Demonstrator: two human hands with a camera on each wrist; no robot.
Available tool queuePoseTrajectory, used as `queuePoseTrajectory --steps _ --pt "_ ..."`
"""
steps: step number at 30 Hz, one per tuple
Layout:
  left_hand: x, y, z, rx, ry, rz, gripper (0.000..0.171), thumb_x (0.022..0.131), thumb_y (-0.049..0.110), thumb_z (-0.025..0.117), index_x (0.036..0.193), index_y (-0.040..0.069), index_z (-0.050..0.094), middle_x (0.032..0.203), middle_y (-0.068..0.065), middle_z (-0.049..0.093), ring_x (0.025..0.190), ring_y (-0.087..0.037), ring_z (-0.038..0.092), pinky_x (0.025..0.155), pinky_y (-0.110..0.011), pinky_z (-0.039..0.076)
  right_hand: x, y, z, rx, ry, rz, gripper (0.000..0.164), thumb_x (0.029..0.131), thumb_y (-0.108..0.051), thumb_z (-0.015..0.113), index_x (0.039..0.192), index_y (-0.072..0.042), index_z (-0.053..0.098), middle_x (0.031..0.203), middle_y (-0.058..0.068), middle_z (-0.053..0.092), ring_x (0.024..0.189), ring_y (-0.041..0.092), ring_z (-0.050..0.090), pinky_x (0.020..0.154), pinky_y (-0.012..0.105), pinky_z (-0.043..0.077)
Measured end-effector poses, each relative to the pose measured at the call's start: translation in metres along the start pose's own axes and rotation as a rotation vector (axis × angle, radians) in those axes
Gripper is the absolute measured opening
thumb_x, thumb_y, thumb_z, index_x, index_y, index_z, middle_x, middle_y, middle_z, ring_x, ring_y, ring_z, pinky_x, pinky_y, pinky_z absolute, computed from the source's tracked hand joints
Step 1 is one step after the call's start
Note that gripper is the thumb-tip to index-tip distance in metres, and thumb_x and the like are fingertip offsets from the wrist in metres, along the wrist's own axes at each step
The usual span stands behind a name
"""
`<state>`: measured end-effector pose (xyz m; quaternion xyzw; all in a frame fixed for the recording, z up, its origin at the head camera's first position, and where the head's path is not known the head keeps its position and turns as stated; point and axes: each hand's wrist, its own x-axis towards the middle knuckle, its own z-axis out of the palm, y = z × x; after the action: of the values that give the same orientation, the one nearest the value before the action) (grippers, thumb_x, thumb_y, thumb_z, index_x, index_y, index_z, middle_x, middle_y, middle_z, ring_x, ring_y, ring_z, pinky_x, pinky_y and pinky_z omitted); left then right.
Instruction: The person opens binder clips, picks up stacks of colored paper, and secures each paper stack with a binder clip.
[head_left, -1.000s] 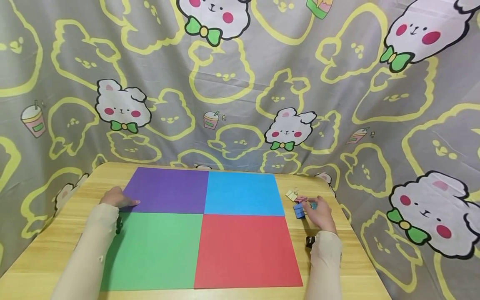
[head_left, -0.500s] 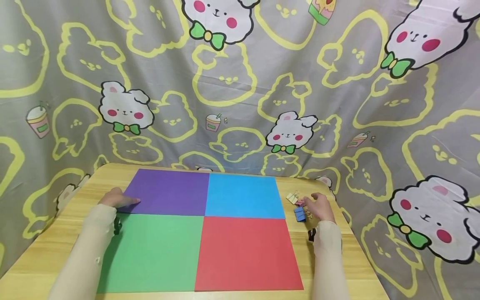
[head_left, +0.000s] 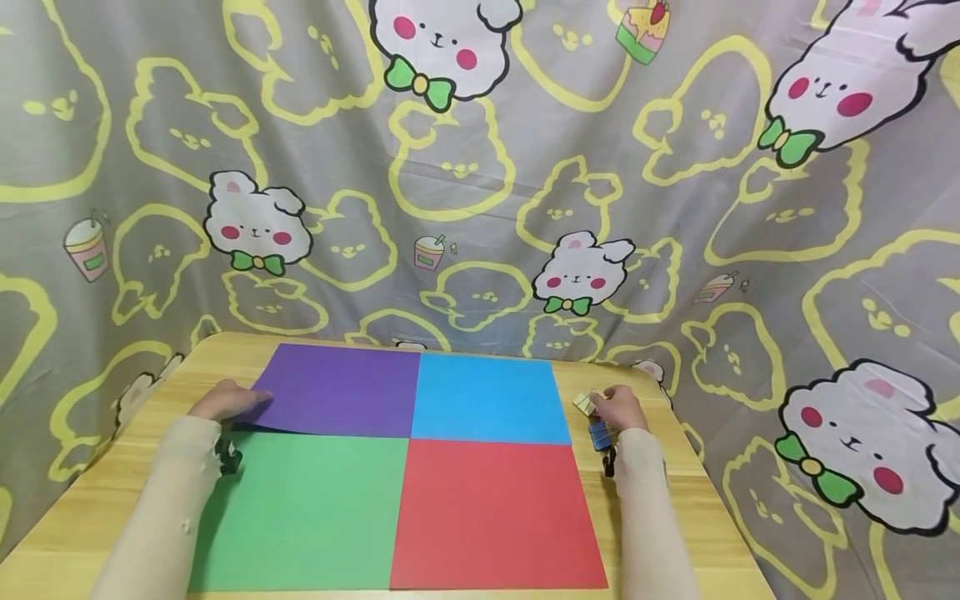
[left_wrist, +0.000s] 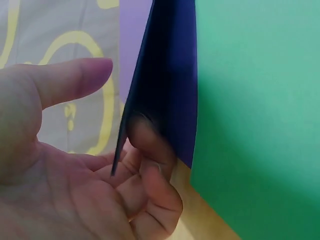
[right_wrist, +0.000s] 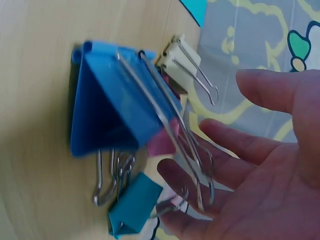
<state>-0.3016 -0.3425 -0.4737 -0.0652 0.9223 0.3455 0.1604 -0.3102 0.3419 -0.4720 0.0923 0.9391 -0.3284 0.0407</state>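
Observation:
A purple sheet [head_left: 342, 390] lies at the table's far left, its near left corner lifted. My left hand [head_left: 222, 401] is at that corner. In the left wrist view, bent fingers [left_wrist: 150, 142] touch the sheet's underside while the thumb [left_wrist: 75, 80] stands apart from it. Over binder clips at the right, my right hand [head_left: 619, 407] has its thumb and fingers spread. Nearest in the right wrist view is a blue binder clip [right_wrist: 112, 100]. A cream clip [right_wrist: 181, 62], a partly hidden pink clip [right_wrist: 164, 140] and a teal clip [right_wrist: 135, 205] are around it.
A light blue sheet [head_left: 489, 400], a green sheet [head_left: 300, 512] and a red sheet [head_left: 498, 515] lie edge to edge with the purple one on the wooden table [head_left: 678, 517]. A patterned grey curtain [head_left: 465, 167] hangs behind and along the sides.
The purple sheet's near left corner has risen with my left hand, and my left thumb has shifted slightly left. My right hand has moved left, closer over the cream and pink clips.

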Motion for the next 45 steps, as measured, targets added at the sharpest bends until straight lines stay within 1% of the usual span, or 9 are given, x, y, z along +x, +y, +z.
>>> queuePoseTrajectory --steps 5,8,11,16,23,33,36,40,45 --pt "0.003 -0.005 0.001 -0.122 -0.016 -0.006 0.045 0.103 0.040 0.054 0.066 0.019 0.039 0.062 0.006 0.036 0.054 -0.008 0.039 0.051 -0.024 0.041 0.000 -0.006 0.003 -0.007 -0.002 0.005 0.061 0.108 -0.032 0.048 0.145 0.016 0.045 0.140 0.039 0.055 0.124 0.051 0.060 0.107 0.063 0.049" --pt "0.005 -0.010 -0.001 -0.168 -0.027 0.007 0.043 0.105 0.038 0.051 0.075 0.008 0.054 0.074 0.000 0.047 0.066 -0.011 0.047 0.059 -0.024 0.047 0.003 -0.006 0.004 -0.005 0.011 0.011 0.056 0.107 -0.030 0.048 0.142 0.014 0.050 0.128 0.034 0.065 0.112 0.045 0.067 0.102 0.062 0.050" --pt "0.006 -0.013 -0.003 -0.176 -0.041 0.030 0.050 0.108 0.036 0.047 0.101 -0.011 0.062 0.094 -0.015 0.057 0.084 -0.020 0.056 0.070 -0.029 0.057 0.006 -0.005 0.007 -0.007 0.035 0.044 0.049 0.106 -0.029 0.049 0.137 0.008 0.059 0.110 0.025 0.075 0.101 0.039 0.069 0.099 0.065 0.046" --pt "0.006 -0.013 -0.002 -0.260 -0.076 0.052 0.059 0.110 0.030 0.042 0.132 -0.025 0.048 0.123 -0.032 0.051 0.108 -0.030 0.059 0.084 -0.032 0.064 0.007 -0.004 0.011 0.008 0.079 0.070 0.038 0.106 -0.027 0.052 0.122 0.001 0.071 0.093 0.017 0.077 0.099 0.039 0.066 0.100 0.076 0.033" --pt "0.008 -0.017 0.002 -0.480 -0.133 0.050 0.051 0.111 0.018 0.037 0.138 -0.026 0.034 0.108 -0.015 0.056 0.087 -0.008 0.061 0.080 -0.025 0.063 0.009 0.000 0.015 -0.011 0.095 0.056 0.032 0.105 -0.027 0.056 0.102 -0.003 0.076 0.079 0.010 0.074 0.083 0.031 0.064 0.100 0.077 0.032" --pt "0.004 -0.023 0.002 -0.600 -0.127 0.086 0.046 0.112 0.011 0.032 0.142 -0.023 0.025 0.103 -0.007 0.060 0.082 -0.005 0.069 0.079 -0.024 0.063 0.006 -0.006 0.012 -0.025 0.105 -0.006 0.037 0.108 -0.028 0.051 0.078 -0.007 0.059 0.068 0.005 0.063 0.069 0.026 0.056 0.101 0.076 0.034" --pt "0.004 -0.025 0.002 -0.643 -0.135 0.101 0.048 0.112 0.011 0.032 0.145 -0.023 0.023 0.106 -0.005 0.061 0.084 -0.003 0.069 0.082 -0.024 0.063 0.005 -0.008 0.011 -0.024 0.115 -0.019 0.034 0.108 -0.029 0.051 0.082 -0.007 0.060 0.066 0.005 0.064 0.067 0.024 0.056 0.096 0.072 0.036" --pt "0.004 -0.028 0.003 -0.697 -0.146 0.118 0.057 0.112 0.012 0.032 0.152 -0.024 0.011 0.107 -0.001 0.062 0.088 -0.001 0.070 0.086 -0.023 0.063 0.004 -0.011 0.010 0.006 0.138 -0.050 0.029 0.107 -0.030 0.052 0.098 -0.004 0.063 0.072 0.011 0.068 0.062 0.020 0.058 0.078 0.053 0.049" --pt "0.006 -0.032 0.006 -0.749 -0.141 0.134 0.061 0.112 0.012 0.032 0.153 -0.024 0.005 0.104 0.006 0.062 0.089 0.002 0.069 0.089 -0.024 0.062 0.000 -0.017 0.009 0.084 0.181 -0.113 0.034 0.107 -0.029 0.055 0.119 0.002 0.060 0.104 0.023 0.067 0.072 0.024 0.062 0.061 0.033 0.051"
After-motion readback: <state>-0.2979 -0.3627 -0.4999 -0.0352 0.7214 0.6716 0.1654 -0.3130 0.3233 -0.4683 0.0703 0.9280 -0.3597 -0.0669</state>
